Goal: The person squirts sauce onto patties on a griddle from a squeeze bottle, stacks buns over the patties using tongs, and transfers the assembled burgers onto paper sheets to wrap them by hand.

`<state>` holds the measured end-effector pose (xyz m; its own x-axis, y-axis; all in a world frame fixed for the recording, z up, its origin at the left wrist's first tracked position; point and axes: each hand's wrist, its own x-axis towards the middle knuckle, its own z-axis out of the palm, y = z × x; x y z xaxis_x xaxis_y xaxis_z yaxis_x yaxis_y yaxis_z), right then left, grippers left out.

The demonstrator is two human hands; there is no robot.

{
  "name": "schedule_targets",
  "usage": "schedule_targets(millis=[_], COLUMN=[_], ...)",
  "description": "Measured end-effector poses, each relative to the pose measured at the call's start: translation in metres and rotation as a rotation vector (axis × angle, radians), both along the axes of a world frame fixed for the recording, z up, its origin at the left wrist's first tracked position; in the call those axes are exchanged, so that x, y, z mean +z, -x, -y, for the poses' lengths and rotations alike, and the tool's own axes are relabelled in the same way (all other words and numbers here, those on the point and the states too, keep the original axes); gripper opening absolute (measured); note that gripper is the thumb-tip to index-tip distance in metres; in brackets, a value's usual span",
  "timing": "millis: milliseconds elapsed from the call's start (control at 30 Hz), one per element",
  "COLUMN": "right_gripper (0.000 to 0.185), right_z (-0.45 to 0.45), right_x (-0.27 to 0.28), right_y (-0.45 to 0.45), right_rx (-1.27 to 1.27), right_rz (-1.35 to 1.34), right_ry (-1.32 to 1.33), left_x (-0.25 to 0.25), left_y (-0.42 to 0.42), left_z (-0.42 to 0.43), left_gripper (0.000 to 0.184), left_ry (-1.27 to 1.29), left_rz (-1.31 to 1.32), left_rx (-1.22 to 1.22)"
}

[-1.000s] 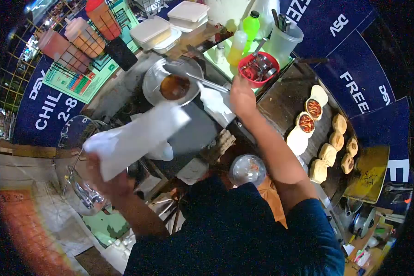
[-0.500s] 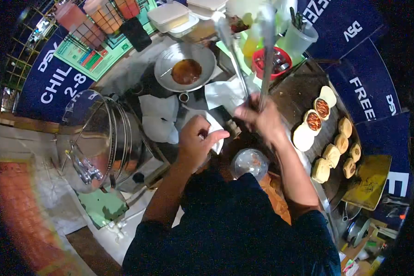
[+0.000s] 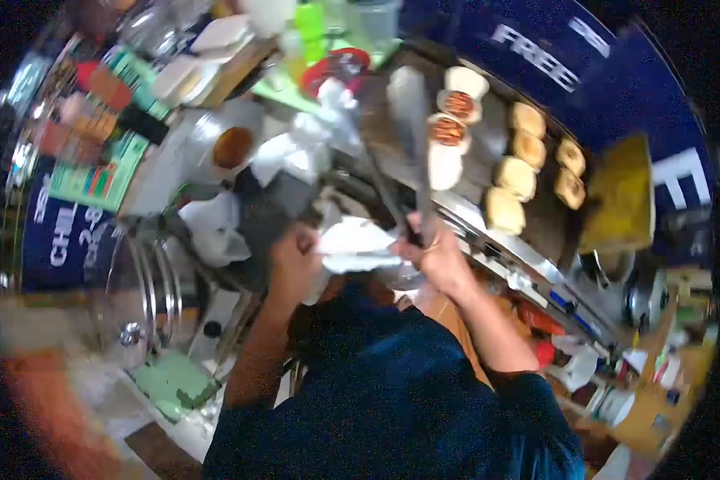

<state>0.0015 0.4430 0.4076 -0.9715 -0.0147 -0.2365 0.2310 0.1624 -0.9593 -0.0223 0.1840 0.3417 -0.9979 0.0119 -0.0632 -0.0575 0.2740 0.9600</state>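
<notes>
My left hand (image 3: 292, 260) is closed on the left end of a white paper sheet (image 3: 358, 242), held low in front of my chest. At the sheet's right end, my right hand (image 3: 436, 256) grips metal tongs (image 3: 414, 120), whose two arms point up and spread apart. Beyond the tongs, on the dark griddle (image 3: 492, 196), lie two patties with red sauce (image 3: 450, 131), pale bun halves (image 3: 445, 166) and several browned buns (image 3: 517, 178). Motion blurs the tongs and paper.
A metal bowl with brown sauce (image 3: 234, 147) stands at the upper left, near a red bowl (image 3: 340, 66). More white paper (image 3: 214, 228) lies left of my hands. A glass-like round container (image 3: 136, 280) is at the left, a yellow panel (image 3: 620, 196) at the right.
The view has turned toward the griddle. My left hand has brought the paper in front of my chest, and my right hand has come down beside it with the tongs.
</notes>
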Motion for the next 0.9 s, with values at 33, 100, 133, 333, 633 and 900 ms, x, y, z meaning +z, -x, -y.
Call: schedule_targets(millis=[33,100,133,333,633,900], right_gripper=[0.053,0.067,0.070,0.059,0.014,0.011], right_z=[-0.016,-0.051,-0.071,-0.170,-0.265,-0.294], right_x=[-0.002,-0.006,-0.008,0.004,-0.057,-0.084], right_y=[-0.019,-0.057,-0.078,-0.198,-0.195,-0.126], right_rx=[-0.037,-0.095,-0.077,-0.349,-0.810,-0.796], right_rz=[0.082,0.187,0.173,0.189,0.311,0.255], right_ry=[-0.037,-0.017,0.117,0.514,0.493,0.609], left_x=[-0.017,0.018,0.034,-0.031,-0.026,0.073], left_y=[-0.004,-0.008,-0.008,-0.069,-0.066,-0.061], left_z=[-0.006,-0.023,-0.023,-0.052,-0.060,-0.072], left_gripper=[0.013,0.009,0.009,0.011,0.012,0.011], left_ry=[0.227,0.138,0.064,0.572,0.537,0.501], left_rz=[-0.205,0.089,0.045,-0.318,-0.610,-0.694], left_rx=[-0.203,0.069,0.151,-0.509,-0.150,-0.020])
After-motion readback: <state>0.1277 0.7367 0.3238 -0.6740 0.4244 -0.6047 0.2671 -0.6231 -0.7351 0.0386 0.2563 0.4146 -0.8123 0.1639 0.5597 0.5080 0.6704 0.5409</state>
